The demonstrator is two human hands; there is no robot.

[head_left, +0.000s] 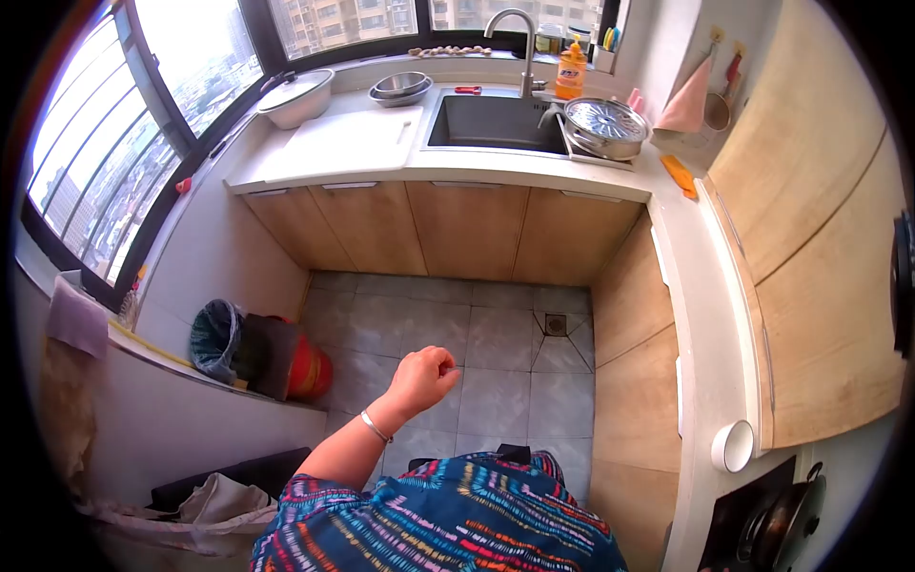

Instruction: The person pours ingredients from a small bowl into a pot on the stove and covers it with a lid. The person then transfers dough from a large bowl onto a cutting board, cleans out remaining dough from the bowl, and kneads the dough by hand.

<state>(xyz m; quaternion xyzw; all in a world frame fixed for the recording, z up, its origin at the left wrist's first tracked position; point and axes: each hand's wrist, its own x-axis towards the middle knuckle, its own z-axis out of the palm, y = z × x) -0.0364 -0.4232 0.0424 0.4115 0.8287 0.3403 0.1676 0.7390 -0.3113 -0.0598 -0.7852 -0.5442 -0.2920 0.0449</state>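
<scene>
My left hand (424, 377) is raised in front of my body, over the grey tiled floor (494, 391). Its fingers are curled into a loose fist, and I see nothing in them. A silver bracelet (376, 427) circles that wrist. The hand touches no object and is well apart from the counter. My right hand is out of view. Across the room, a black sink (498, 124) is set into the white counter, with a lidded steel pan (607, 129) at its right side.
A white cutting board (348, 141), steel bowls (400, 88) and a lidded white basin (295, 100) stand left of the sink. An orange soap bottle (570, 74) is behind it. At right are a white cup (732, 446) and a dark pan (786, 520). A lined bin (217, 334) stands left.
</scene>
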